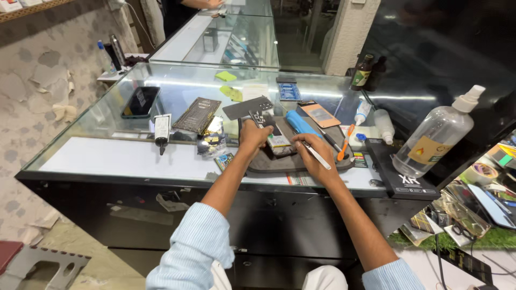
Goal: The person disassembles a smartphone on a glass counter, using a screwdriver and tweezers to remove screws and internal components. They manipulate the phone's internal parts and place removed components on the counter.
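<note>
My left hand [252, 135] holds the top of an opened phone [279, 142] that lies on a dark work mat [269, 161] on the glass counter [107, 156]. My right hand [312, 153] grips a thin white-handled tool [318, 157] like a pen, its tip at the phone's right edge. A blue flat piece [300, 124] lies just behind the phone. An orange-handled tool [344, 145] rests on the mat to the right of my right hand.
A clear spray bottle [438, 134] and a black box [400, 180] stand at the right. Small glue bottles [382, 124], a black tube [161, 131], a dark phone [141, 102], flat phone parts and yellow notes lie around. A grey stool [43, 266] is on the floor left.
</note>
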